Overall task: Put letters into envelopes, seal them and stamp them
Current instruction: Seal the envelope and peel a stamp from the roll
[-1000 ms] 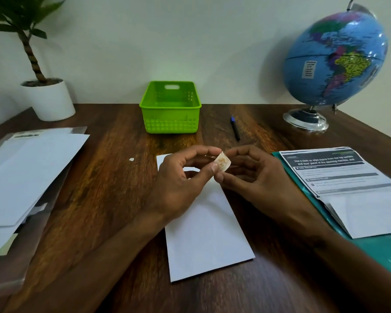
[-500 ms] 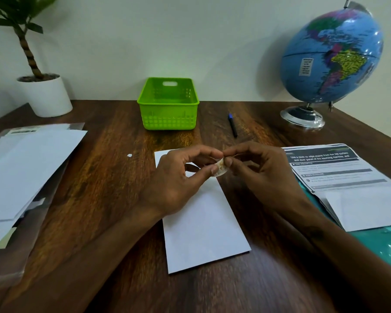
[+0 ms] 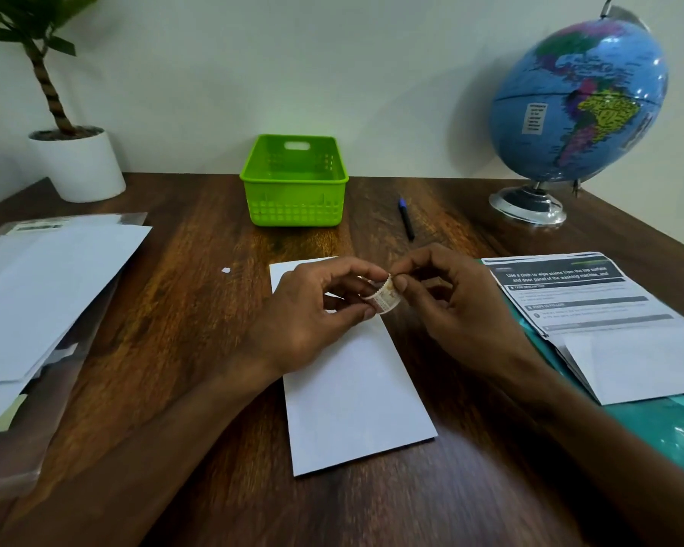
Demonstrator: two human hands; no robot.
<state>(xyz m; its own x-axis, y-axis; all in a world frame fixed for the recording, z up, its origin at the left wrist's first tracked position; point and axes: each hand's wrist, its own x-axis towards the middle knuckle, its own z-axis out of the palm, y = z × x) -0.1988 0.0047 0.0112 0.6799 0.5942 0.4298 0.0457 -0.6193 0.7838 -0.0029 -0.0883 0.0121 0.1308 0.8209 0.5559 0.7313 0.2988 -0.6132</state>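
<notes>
Stamp pinched in both my hands over the envelope.
Dark wood worktop [image 3: 198, 309] carried a globe [image 3: 577, 100] far right, a paper stack [image 3: 44, 294] left, printed sheets [image 3: 593, 309] right, a green basket [image 3: 295, 183] at the back, a pen [image 3: 406, 219] beside it. White envelope [image 3: 352, 396] lay flat at centre. My left hand [image 3: 312, 321] and right hand [image 3: 459, 309] each pinched the curled stamp [image 3: 386, 298] between thumb and fingertips, just above the envelope's far end.
</notes>
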